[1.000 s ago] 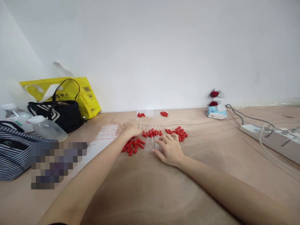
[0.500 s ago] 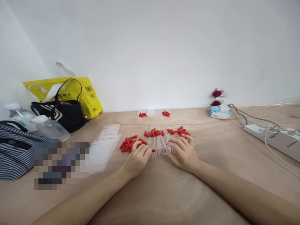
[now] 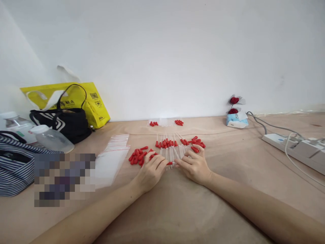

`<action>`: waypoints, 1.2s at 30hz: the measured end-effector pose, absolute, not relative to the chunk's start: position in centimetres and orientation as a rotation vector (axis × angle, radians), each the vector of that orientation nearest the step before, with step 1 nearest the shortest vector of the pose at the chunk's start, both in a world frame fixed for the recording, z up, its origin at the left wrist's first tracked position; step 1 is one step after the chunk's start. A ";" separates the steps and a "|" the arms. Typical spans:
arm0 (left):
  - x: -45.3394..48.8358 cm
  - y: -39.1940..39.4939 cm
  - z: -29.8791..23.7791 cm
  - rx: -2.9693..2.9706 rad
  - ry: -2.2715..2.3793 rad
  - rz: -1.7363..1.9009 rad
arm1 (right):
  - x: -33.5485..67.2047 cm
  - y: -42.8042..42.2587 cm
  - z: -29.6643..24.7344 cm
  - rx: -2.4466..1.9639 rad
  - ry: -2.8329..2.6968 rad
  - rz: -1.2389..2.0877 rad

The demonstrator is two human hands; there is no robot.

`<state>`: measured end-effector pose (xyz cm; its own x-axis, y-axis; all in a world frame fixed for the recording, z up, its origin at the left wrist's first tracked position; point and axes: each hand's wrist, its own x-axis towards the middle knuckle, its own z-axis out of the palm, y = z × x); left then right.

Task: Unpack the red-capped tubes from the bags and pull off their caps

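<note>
My left hand (image 3: 151, 170) is closed, its fingertips pinching a red rubber dropper bulb (image 3: 170, 163). Opposite it, my right hand (image 3: 195, 166) grips a clear dropper tube (image 3: 174, 163), whose end meets the bulb's open end; how far it goes in is too small to tell. Beneath and behind the fingers lies a row of clear tubes (image 3: 165, 154). Just beyond are droppers with red bulbs (image 3: 167, 143) fitted. Loose red bulbs (image 3: 137, 157) are heaped beside my left hand, and more red bulbs (image 3: 196, 140) lie past my right fingers, which partly hide them.
Clear zip bags (image 3: 109, 162) lie at left, near a striped pouch (image 3: 16, 169), a plastic bottle (image 3: 52, 139), a black bag (image 3: 68, 125) and a yellow bag (image 3: 98, 105). Bagged red bulbs (image 3: 179, 122) rest by the wall. At right are a tissue pack (image 3: 236, 120) and a power strip (image 3: 291, 145).
My right hand has moved left, bringing the tube up against the bulb. The gap between my hands has narrowed. The view has shifted slightly.
</note>
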<state>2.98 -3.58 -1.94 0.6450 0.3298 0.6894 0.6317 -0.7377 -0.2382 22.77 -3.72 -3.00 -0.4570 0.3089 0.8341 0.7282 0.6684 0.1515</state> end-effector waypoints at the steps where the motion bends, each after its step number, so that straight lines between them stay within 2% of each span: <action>1: 3.0 -3.5 -1.9 -2.406 -0.754 -0.896 | 22.7 -3.7 -3.1 -0.798 -2.053 -0.638; 9: 2.9 -3.2 -2.1 -2.504 -0.731 -1.040 | 22.8 -3.8 -3.0 -0.727 -2.080 -0.606; 36: 2.0 -3.7 -1.8 -2.469 -0.800 -1.040 | 23.9 -4.1 -2.9 -0.769 -2.041 -0.501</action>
